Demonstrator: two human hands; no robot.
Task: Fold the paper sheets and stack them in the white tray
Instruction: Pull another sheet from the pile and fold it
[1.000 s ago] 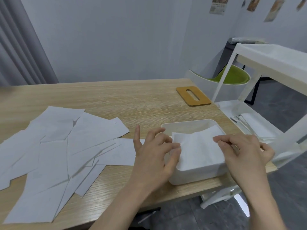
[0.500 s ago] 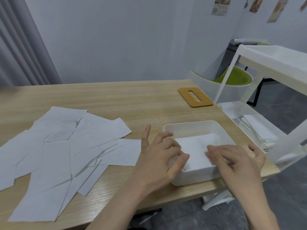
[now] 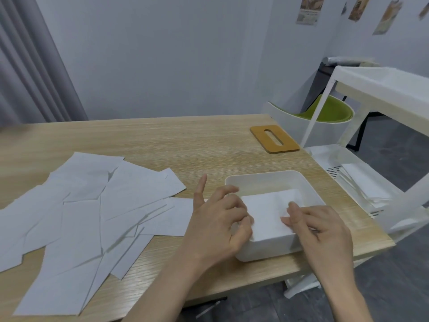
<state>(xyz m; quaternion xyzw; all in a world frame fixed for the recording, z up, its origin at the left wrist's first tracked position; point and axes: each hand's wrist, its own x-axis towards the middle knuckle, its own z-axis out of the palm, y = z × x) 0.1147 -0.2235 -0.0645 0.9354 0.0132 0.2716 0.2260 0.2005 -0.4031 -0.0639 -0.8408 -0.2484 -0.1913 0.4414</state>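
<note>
Two bare forearms reach forward side by side. The left hand [image 3: 218,219] has loosely curled fingers with the index finger raised. The right hand [image 3: 322,228] lies palm down, fingers extended leftward.

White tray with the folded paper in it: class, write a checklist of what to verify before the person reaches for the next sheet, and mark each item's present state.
1. Folded paper lies inside the white tray, below its rim: ok.
2. Folded paper lies flat and square to the tray walls: cannot tell, both hands cover its near corners.
3. Left hand is free of the paper: cannot tell, its fingers are curled at the paper's left edge.
4. Right hand is free: not ok, its fingertips rest on the paper.
5. Unfolded sheets wait on the table, left of the tray: ok.
6. Tray sits fully on the table: ok, though near the front edge.
</note>
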